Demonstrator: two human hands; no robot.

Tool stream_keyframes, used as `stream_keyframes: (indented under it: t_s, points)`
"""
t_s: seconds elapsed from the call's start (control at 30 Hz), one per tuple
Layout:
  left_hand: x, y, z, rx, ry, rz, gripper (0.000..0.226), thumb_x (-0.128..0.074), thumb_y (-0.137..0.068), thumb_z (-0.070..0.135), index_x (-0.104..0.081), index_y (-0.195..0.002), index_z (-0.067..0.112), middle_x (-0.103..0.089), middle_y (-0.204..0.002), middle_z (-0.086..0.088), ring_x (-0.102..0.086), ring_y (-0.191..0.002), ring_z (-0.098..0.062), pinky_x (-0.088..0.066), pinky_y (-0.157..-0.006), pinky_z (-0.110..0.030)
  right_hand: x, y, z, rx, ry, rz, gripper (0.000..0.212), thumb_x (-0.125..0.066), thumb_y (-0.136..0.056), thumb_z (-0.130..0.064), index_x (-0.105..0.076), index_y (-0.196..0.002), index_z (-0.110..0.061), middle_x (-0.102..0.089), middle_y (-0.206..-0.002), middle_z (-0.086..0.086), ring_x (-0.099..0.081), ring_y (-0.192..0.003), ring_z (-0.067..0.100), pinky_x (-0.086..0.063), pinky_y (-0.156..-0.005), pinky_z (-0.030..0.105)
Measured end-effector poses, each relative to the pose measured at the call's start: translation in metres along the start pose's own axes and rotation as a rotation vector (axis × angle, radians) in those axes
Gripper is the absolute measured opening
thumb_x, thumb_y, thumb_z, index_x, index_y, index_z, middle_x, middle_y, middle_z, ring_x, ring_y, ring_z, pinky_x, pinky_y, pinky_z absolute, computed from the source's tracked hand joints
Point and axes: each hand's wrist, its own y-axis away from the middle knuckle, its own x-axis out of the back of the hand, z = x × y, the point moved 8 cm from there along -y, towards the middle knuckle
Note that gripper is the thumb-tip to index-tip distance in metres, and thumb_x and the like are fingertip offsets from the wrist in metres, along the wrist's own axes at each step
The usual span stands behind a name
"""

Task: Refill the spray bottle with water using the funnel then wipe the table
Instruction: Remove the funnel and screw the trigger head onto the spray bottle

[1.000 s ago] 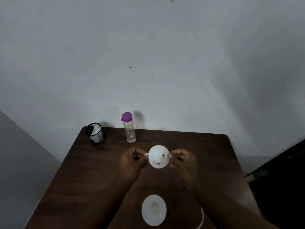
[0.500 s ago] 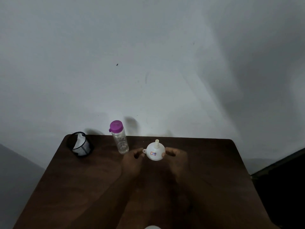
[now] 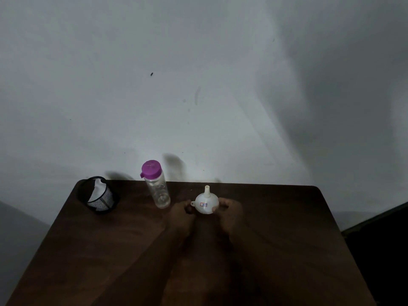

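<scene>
Between both hands, far-middle of table point(image 3: 287, 228): funnel point(image 3: 207, 204) pinched at its rim, spout up, wide mouth down. Left hand point(image 3: 181, 210) grips tab side, right hand point(image 3: 229, 211) opposite side. Can't tell if it touches the tabletop. Purple-capped bottle point(image 3: 157, 189) upright just left; black mesh cup point(image 3: 98, 197) farther left.

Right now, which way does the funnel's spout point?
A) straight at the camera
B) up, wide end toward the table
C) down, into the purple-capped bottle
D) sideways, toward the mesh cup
B: the funnel is upside down, with its narrow spout sticking up and its wide end down. It is pinched between the left hand and the right hand.
</scene>
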Motion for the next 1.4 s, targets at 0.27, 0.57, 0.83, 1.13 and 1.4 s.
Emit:
stream_keyframes:
  t_s: [0.27, 0.57, 0.83, 1.13, 1.4]
  points:
    - [-0.006, -0.014, -0.012, -0.039, -0.058, -0.057, 0.039, -0.056, -0.065, 0.014, -0.079, -0.096, 0.019, -0.079, -0.093, -0.003, -0.074, -0.09, -0.022, -0.06, -0.083, -0.037, -0.008, -0.004, 0.003, -0.014, 0.081, -0.037, 0.029, -0.072, -0.086, -0.007, -0.073, -0.115, -0.005, -0.075, -0.109, 0.011, -0.07, -0.102, 0.023, -0.056, -0.092, 0.038]
    - [-0.009, 0.001, -0.004, -0.037, -0.388, -0.086, 0.065, -0.062, -0.088, 0.003, -0.043, -0.151, 0.005, -0.062, -0.128, -0.016, -0.059, -0.117, -0.029, -0.046, -0.099, -0.035, -0.007, 0.003, 0.0, -0.007, 0.137, -0.064, 0.022, -0.068, -0.089, -0.005, -0.073, -0.111, -0.003, -0.074, -0.108, 0.012, -0.069, -0.102, 0.024, -0.055, -0.092, 0.04]
    - [0.012, 0.052, 0.008, -0.121, -0.131, 0.062, 0.024, -0.061, -0.088, 0.002, -0.068, -0.111, 0.009, -0.066, -0.11, -0.007, -0.063, -0.106, -0.024, -0.052, -0.098, -0.036, 0.059, 0.029, -0.014, 0.048, 0.307, -0.043, 0.039, -0.073, -0.088, -0.011, -0.067, -0.126, -0.006, -0.07, -0.124, 0.012, -0.065, -0.115, 0.023, -0.046, -0.096, 0.024]
    - [0.002, 0.124, 0.019, -0.153, -0.067, -0.034, 0.032, -0.055, -0.1, -0.007, -0.064, -0.13, -0.005, -0.067, -0.122, -0.016, -0.064, -0.113, -0.026, -0.047, -0.098, -0.018, 0.152, 0.1, 0.02, 0.027, 0.56, -0.096, 0.024, -0.082, -0.079, -0.017, -0.075, -0.102, -0.012, -0.074, -0.106, 0.007, -0.069, -0.1, 0.024, -0.054, -0.09, 0.032]
    - [-0.009, 0.164, 0.014, -0.141, -0.182, -0.115, 0.049, -0.055, -0.096, -0.009, -0.055, -0.143, 0.006, -0.056, -0.147, -0.014, -0.053, -0.137, -0.028, -0.041, -0.116, -0.035, 0.151, 0.146, 0.067, -0.048, 0.931, -0.186, 0.059, -0.074, -0.08, -0.044, -0.059, -0.13, -0.016, -0.062, -0.129, 0.012, -0.059, -0.12, 0.033, -0.049, -0.101, 0.042]
